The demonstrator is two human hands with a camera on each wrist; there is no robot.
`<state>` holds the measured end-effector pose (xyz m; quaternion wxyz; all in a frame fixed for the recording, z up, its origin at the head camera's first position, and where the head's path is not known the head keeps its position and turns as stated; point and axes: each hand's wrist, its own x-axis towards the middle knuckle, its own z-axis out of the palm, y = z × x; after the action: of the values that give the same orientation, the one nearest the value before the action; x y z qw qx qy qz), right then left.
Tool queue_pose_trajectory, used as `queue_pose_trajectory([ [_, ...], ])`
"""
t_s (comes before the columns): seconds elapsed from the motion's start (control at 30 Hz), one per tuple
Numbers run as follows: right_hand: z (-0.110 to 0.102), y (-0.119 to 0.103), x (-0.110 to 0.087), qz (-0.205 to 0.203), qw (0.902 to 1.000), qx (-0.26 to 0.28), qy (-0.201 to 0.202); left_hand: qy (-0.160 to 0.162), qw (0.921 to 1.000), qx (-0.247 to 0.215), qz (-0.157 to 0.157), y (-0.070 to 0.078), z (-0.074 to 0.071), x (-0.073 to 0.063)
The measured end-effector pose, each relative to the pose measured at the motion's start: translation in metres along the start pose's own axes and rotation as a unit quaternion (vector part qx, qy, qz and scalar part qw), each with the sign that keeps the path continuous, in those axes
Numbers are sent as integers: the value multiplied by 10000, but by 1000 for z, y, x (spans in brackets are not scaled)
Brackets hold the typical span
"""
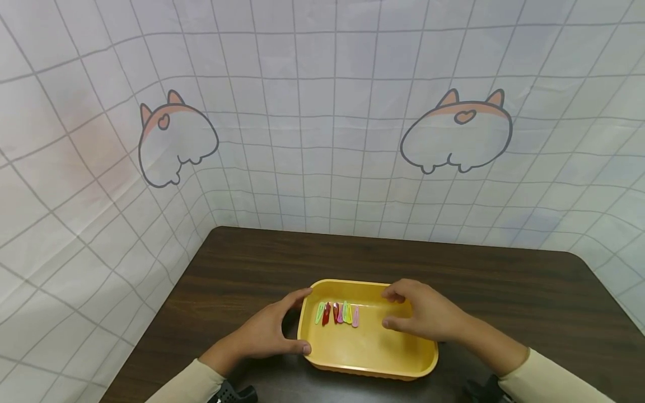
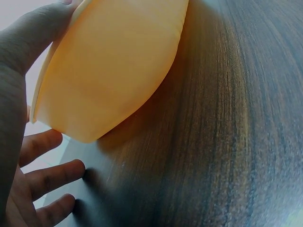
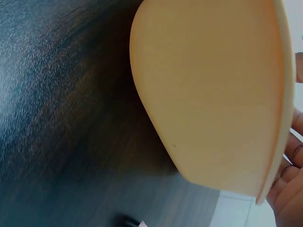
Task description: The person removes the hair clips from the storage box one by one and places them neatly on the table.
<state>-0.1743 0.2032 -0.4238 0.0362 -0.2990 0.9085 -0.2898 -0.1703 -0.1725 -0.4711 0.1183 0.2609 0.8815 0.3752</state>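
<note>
Head view gives me the yellow tray [image 1: 370, 358] near the front of the dark table [image 1: 504, 291], long axis running left to right, a row of small hair clips [image 1: 337, 313] lying inside toward its far left. My left hand [image 1: 267, 333] grips the tray's left end, thumb at the near rim and fingers at the far corner. My right hand [image 1: 428, 313] hovers loosely curled over the right half, pinching nothing I can see, and sits right of the clips.

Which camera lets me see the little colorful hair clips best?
The head view: the hair clips lie in a row inside the yellow tray, seen from above. Both wrist views show only the tray's outer wall, so no clips.
</note>
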Motion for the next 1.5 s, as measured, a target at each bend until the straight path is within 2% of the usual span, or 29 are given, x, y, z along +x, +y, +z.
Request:
queue_pose_trajectory([
  [0.6, 16, -11, 14, 180, 9992, -202, -309, -16, 10000, -15, -38, 2, -1, 1],
  [1.03, 27, -14, 24, -172, 9983, -532, -163, -19, 10000, -21, -64, 1, -1, 1],
  [1.5, 38, -17, 33, 110, 9977, -593, -317, -12, 10000, 6, -10, -1, 0, 2],
])
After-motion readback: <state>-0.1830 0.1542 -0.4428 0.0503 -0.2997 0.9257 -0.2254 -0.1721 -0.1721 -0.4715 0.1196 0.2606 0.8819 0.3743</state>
